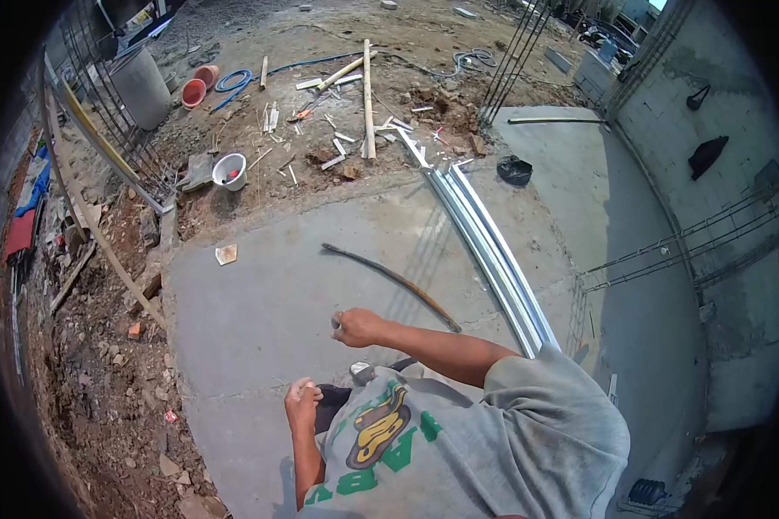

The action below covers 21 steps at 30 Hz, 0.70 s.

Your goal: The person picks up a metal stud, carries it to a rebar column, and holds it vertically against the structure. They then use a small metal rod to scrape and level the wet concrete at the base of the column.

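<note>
My right hand [357, 329] is held out in front of my body, its fingers curled closed. Lower and to its left, my left hand [303, 405] is closed too, with the fingers bent in. Whatever either hand may hold is too small or hidden to make out. On the concrete floor [242, 320] beyond my hands lies a long, thin, slightly curved brown rod [394, 281], apart from both. A shoe [361, 372] shows below my right hand, partly covered by my shirt.
Several long shiny metal channels [493, 251] lie to the right, beside a black plastic bag [515, 170]. A white bucket [229, 171] and a tile piece [226, 254] are left. Upright rebar [515, 60] and horizontal rebar [666, 251] stick out. Rubble [121, 381] borders the slab.
</note>
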Each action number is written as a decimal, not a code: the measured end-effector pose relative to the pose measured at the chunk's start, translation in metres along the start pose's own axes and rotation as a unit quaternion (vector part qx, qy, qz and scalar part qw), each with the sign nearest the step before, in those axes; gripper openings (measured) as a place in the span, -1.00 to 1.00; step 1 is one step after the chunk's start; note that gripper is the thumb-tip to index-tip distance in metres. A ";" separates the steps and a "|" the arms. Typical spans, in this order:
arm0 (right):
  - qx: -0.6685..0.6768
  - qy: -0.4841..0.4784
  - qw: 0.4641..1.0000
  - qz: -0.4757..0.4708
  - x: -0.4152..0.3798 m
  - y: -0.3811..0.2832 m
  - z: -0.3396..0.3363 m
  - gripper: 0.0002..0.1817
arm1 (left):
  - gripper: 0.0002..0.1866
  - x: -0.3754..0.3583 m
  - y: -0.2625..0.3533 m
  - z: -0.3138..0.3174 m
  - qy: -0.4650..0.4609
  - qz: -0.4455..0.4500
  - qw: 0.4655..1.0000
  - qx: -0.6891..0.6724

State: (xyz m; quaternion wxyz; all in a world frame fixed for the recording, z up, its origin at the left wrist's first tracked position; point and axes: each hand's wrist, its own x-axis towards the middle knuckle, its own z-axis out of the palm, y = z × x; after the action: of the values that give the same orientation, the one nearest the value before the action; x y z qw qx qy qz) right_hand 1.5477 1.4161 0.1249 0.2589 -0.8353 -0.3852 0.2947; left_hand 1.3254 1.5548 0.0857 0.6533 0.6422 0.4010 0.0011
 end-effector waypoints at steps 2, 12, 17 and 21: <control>0.034 0.028 0.996 -0.076 0.068 -0.037 -0.032 -0.68 | -0.66 0.061 0.026 -0.020 0.027 0.010 0.999 -0.033; 0.046 -0.030 0.999 0.003 0.323 -0.004 -0.077 -0.60 | -0.64 0.376 0.189 -0.069 -0.028 0.047 0.998 -0.020; 0.163 0.012 0.980 0.111 0.391 0.030 -0.162 -0.69 | -0.64 0.515 0.309 -0.075 -0.085 0.057 0.993 0.056; 0.356 0.120 0.897 0.232 0.479 0.073 -0.223 -0.77 | -0.64 0.635 0.397 -0.065 -0.106 0.119 0.981 0.111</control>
State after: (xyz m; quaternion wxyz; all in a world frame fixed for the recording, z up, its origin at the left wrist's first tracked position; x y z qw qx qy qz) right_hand 1.9919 1.7101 0.0910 0.5078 -0.7819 -0.0157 0.3613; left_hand 1.9254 2.0064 0.0967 0.6115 0.7507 0.2477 -0.0337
